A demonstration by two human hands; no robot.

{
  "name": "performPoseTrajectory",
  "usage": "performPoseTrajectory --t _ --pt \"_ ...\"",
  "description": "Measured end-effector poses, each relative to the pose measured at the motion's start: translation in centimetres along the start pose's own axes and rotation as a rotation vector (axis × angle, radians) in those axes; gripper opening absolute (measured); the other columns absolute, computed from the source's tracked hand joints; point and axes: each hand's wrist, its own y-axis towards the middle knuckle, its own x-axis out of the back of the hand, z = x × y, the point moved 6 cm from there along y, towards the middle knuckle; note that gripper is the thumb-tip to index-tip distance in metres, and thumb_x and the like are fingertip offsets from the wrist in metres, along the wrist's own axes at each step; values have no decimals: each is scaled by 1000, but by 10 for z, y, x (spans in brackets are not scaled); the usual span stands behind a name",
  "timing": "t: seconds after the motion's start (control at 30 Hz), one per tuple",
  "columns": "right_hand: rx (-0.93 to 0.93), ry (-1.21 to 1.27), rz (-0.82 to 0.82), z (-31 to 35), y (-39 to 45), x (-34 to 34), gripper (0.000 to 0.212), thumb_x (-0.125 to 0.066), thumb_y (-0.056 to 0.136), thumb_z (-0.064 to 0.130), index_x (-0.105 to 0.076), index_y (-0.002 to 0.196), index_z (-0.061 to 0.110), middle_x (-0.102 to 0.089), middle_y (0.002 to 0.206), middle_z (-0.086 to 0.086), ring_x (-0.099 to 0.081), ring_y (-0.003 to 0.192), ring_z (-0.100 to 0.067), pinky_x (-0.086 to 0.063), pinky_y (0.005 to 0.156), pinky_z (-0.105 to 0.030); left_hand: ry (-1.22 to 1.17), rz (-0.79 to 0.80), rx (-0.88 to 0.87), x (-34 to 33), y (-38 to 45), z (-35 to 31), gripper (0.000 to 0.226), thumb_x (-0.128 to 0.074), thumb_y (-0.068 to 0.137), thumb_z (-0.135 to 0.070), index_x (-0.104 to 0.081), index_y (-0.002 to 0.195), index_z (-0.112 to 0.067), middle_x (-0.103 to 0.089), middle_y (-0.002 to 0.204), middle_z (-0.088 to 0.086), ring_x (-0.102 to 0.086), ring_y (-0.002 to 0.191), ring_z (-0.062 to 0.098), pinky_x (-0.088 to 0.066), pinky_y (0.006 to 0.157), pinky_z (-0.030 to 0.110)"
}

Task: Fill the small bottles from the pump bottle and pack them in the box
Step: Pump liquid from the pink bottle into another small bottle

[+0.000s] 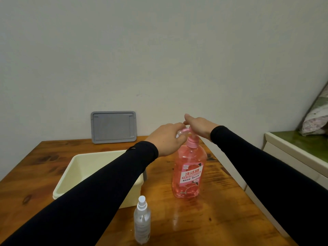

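1. The fingers of the left hand were curled round a small clear bottle, held up at the spout of the pump bottle; only a sliver of that small bottle showed past the knuckles. The right hand lay flat on the pump head, its fingers straight and close together, pressing rather than gripping.
2. Nearest the person, a spray bottle stood upright on the wooden table, capped and looking clear inside, well apart from both hands.
3. Just beyond it sat the cream box, open and partly hidden by the left sleeve; no bottle could be seen in it.
4. The pump bottle stood to the right of the box, upright, filled with pink liquid.
5. Farthest off, a grey lid leaned against the wall at the back of the table.
6. The step in hand appeared to be filling: one hand held the mouth under the spout, the other worked the pump. How full the held bottle was could not be told.
7. The next move would likely call for keeping the mouth under the spout while pressing, then capping the bottle and setting it in the box.
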Motion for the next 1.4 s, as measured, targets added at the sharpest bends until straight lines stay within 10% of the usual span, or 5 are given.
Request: performPoseTrajectory --t 1.03,1.4 --pt "31 53 -8 -3 4 -2 58 -20 100 47 -49 135 12 -52 136 -15 -46 102 -19 -31 88 -31 5 4 -5 -1 2 1 39 -42 95 -35 -49 131 -24 -63 113 2 -53 87 12 -39 67 22" --pt "-5 33 1 -11 1 -12 61 -18 100 49 -48 137 11 -48 141 -15 -47 124 -28 -31 93 -33 20 23 10 -10 -4 5 42 -42 94 -35 -46 135 -25 -62 114 2 -55 91 14 -42 71 23"
